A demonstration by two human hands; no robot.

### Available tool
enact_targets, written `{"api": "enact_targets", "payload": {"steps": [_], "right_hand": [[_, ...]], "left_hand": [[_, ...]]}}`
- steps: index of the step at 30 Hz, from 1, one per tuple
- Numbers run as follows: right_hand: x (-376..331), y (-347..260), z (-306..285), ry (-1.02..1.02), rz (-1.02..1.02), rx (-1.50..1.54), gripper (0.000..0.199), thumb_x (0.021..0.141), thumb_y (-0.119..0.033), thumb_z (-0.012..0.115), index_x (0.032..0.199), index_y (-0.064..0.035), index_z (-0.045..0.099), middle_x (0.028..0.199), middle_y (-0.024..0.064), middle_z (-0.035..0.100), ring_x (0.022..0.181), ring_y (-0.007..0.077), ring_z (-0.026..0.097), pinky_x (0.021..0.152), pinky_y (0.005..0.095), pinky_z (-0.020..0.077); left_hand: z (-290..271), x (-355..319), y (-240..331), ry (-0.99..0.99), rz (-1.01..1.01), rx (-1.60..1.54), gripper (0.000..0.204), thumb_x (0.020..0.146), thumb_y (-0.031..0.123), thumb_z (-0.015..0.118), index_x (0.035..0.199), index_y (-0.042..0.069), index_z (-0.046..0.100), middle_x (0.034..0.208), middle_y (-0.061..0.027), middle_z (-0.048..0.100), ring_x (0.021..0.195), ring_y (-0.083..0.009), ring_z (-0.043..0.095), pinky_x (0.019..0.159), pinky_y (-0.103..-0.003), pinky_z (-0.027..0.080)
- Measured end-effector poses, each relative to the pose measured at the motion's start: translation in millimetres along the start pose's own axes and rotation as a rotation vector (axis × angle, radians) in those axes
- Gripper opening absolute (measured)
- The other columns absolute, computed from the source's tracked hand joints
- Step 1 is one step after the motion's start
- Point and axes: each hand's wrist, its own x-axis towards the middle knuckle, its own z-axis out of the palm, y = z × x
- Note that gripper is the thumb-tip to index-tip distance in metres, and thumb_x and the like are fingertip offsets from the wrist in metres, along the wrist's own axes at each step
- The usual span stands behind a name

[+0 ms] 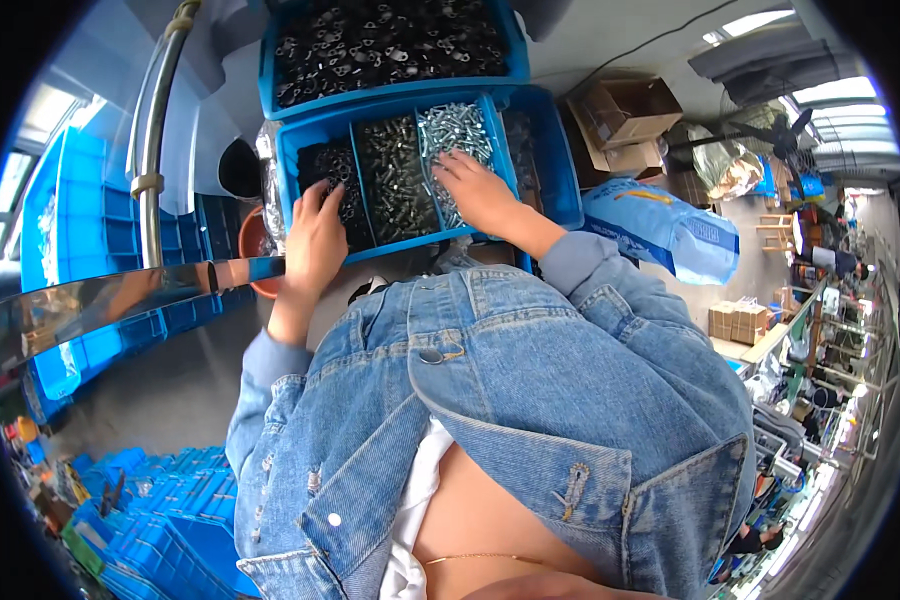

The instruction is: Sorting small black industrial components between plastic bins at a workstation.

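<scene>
A blue divided bin [410,238] sits in front of me with three compartments. My left hand [317,240] reaches over the near left corner, its fingers apart among the small dark rings [322,160] in the left compartment. My right hand [478,192] rests on the silver screws [455,125] in the right compartment, fingers spread and tips touching the pile. Between the hands lie dull metallic fasteners [395,175] in the middle compartment. Whether any small piece is pinched under the fingertips is hidden.
Behind the divided bin stands a larger blue bin [395,95] of black clip-like parts. A metal post [152,130] rises at the left, near a reddish bucket [255,240]. To the right are a blue-and-white sack [660,225] and an open cardboard box [625,110].
</scene>
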Motion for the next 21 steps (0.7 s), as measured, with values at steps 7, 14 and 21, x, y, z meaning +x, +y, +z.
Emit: {"api": "enact_targets", "payload": {"steps": [7,14,21], "right_hand": [[16.8,18.8,-12.8,-0.292,0.012,0.179,0.023,0.077,-0.007,0.058,0.100,-0.0049,0.057,0.098,0.0121,0.056,0.102,0.0328,0.051,0.081,0.0431,0.0447],[37.4,35.9,-12.1,-0.471,-0.001,0.322,0.017,0.077,-0.012,0.060,0.093,-0.0062,0.059,0.092,0.0117,0.057,0.095,0.0311,0.054,0.079,0.0421,0.0461],[37.5,28.3,-8.3,-0.280,0.027,0.212,0.012,0.074,-0.012,0.062,0.083,-0.0031,0.062,0.087,0.0141,0.062,0.086,0.0323,0.061,0.072,0.0436,0.0502]], "left_hand": [[47.8,15.4,-20.2,-0.561,-0.081,0.289,0.013,0.074,0.005,0.058,0.085,0.004,0.064,0.099,-0.0136,0.060,0.084,-0.0295,0.060,0.075,-0.040,0.050],[25.5,10.2,-27.1,-0.389,-0.122,0.022,0.008,0.072,0.008,0.063,0.079,0.003,0.061,0.085,-0.0127,0.062,0.080,-0.0290,0.061,0.068,-0.037,0.051],[12.9,7.2,-22.1,-0.375,-0.326,-0.274,0.016,0.070,0.008,0.067,0.084,0.002,0.062,0.077,-0.0149,0.064,0.074,-0.0320,0.062,0.066,-0.037,0.050]]}}
